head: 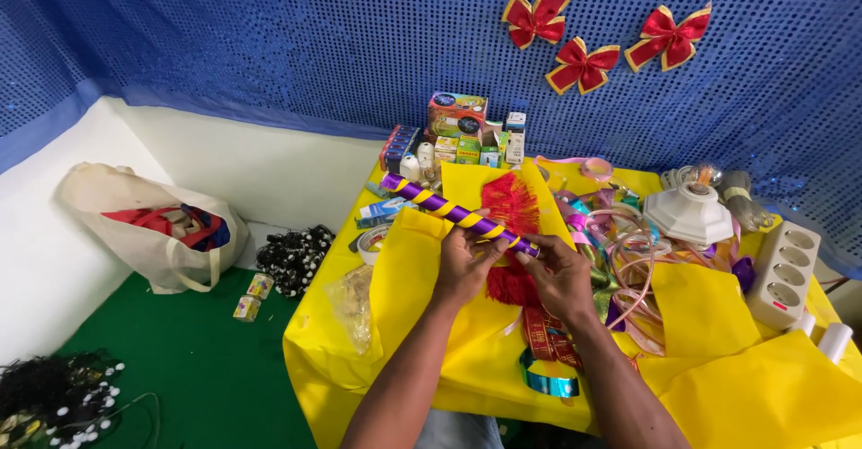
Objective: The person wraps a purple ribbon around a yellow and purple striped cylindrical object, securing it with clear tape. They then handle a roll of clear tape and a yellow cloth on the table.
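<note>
Together, left hand (463, 265), right hand (558, 276), each grip closed on purple-yellow striped stick (453, 213)

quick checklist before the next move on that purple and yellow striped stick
1. Left hand grips the striped stick: ok.
2. Right hand pinches the near end: ok.
3. Stick clear of the red tassel beneath: cannot tell.
4. Far end clear of the small boxes: ok.
5. Wrap tight all along: cannot tell.
6. Ribbon pile away from the fingers: not ok, beside the right hand.
</note>
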